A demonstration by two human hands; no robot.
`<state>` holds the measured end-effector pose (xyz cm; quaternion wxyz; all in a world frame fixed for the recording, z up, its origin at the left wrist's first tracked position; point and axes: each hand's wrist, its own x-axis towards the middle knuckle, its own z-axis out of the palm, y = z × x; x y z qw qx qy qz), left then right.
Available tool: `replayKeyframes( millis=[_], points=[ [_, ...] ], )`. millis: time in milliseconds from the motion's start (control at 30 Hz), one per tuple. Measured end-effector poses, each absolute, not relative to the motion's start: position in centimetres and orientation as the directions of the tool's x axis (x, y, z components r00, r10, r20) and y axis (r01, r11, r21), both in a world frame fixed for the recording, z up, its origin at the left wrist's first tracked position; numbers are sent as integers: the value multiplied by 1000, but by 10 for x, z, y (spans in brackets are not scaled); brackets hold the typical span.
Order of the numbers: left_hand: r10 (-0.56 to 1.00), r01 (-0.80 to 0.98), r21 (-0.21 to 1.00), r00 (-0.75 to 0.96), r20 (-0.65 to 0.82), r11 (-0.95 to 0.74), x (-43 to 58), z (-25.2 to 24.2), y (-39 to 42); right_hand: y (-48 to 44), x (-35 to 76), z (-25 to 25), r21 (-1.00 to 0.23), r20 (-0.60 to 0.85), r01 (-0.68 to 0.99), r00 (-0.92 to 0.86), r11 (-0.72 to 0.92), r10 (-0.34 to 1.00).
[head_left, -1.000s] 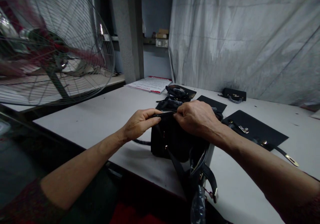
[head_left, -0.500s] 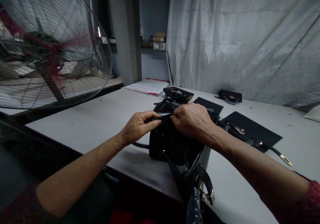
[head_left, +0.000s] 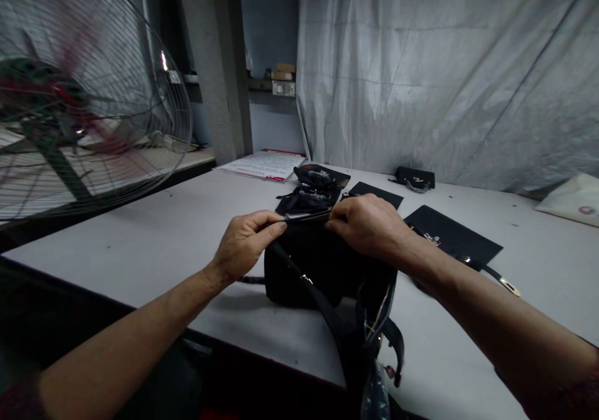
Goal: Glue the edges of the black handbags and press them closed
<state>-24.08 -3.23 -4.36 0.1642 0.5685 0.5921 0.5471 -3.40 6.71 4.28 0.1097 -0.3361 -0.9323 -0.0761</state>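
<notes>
A black handbag (head_left: 322, 264) rests on the white table near its front edge. My left hand (head_left: 248, 239) pinches the left end of its upper edge between thumb and fingers. Farther right along that edge, my right hand (head_left: 367, 226) is closed on it with curled fingers. Between the two hands the edge is stretched fairly straight. A black strap (head_left: 327, 311) with small metal fittings hangs down the bag's near side. At the lower right, a plastic-wrapped handle (head_left: 375, 389) and a buckled tab (head_left: 395, 345) hang toward me.
Black bag parts (head_left: 311, 198) and dark flat panels (head_left: 461, 236) lie behind the bag. A small black bag (head_left: 414, 178) stands near the curtain (head_left: 397, 83). Printed sheets (head_left: 264, 164) lie at the back left. A large caged fan (head_left: 93, 95) spins at the left.
My hands have moved slightly apart along the bag's upper edge, showing more of it between them. The bag has shifted and opened a little. The view has turned slightly right.
</notes>
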Motion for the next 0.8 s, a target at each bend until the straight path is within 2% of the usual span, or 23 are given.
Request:
replayKeyframes(
  millis=[267, 800],
  points=[
    [856, 492, 835, -294, 426, -246, -239, -43, -35, 76, -36, 36, 49, 329, 667, -714, 744, 618],
    [886, 466, 852, -255, 388, -239, -235, -35, -40, 81, -43, 33, 122, 374, 653, -728, 747, 575]
  ],
)
